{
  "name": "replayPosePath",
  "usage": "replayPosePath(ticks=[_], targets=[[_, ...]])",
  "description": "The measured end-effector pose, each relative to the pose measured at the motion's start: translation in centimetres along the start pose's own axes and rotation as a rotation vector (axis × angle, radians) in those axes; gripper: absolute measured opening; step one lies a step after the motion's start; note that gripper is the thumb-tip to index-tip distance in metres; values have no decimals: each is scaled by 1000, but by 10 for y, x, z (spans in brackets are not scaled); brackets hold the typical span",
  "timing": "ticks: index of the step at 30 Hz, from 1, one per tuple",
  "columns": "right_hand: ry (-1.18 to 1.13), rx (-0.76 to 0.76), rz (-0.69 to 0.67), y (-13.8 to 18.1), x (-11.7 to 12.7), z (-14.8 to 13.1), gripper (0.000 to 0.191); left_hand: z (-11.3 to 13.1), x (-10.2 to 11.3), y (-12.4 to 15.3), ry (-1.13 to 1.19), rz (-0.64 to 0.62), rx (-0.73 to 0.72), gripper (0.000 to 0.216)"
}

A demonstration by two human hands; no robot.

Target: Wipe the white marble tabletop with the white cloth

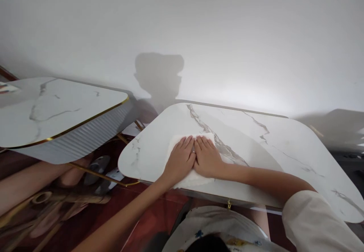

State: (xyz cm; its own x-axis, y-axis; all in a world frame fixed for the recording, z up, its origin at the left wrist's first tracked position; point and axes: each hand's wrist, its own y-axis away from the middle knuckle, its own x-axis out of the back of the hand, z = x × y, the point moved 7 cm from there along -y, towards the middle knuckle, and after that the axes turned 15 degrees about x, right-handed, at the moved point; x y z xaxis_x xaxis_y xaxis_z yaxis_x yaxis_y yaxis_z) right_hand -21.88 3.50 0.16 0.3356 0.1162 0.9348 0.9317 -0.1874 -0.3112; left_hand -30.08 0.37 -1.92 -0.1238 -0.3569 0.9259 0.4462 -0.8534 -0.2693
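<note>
Both of my hands lie flat, side by side, on a thin white sheet (193, 179), either tissue or soft cloth; which of the two I cannot tell. Fingers of my left hand (179, 160) are stretched forward over its left part. My right hand (207, 157) presses palm down beside it, fingers stretched forward, and the thumbs meet in the middle. Under the sheet is a white marble-patterned table (153, 138) with rounded corners and grey-brown veins. The middle of the sheet is hidden by my hands.
A second marble-patterned table (65, 104) with a gold edge and ribbed side stands at the left. Behind both rises a pale wall (241, 47) carrying a head-shaped shadow. Another person's leg (36, 180) and a bamboo-like stool (59, 202) are lower left, over a red floor (113, 214).
</note>
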Motion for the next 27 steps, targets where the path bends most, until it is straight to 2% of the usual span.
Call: replayPosePath(ticks=[6,11,15,21,27], targets=[[92,-52,44,-35,-4,67,55,13,-13,-77,62,0,-69,50],[111,-80,65,-83,-8,122,54,0,-24,-145,171,2,-31,49],[80,-88,84,-118,-15,158,53,-12,-31,-188,192,47,-31,47],[86,-89,68,-143,-17,205,52,-1,-48,-234,78,120,-50,44],[118,-187,49,-121,-5,236,51,35,-65,-250,63,114,-109,39]])
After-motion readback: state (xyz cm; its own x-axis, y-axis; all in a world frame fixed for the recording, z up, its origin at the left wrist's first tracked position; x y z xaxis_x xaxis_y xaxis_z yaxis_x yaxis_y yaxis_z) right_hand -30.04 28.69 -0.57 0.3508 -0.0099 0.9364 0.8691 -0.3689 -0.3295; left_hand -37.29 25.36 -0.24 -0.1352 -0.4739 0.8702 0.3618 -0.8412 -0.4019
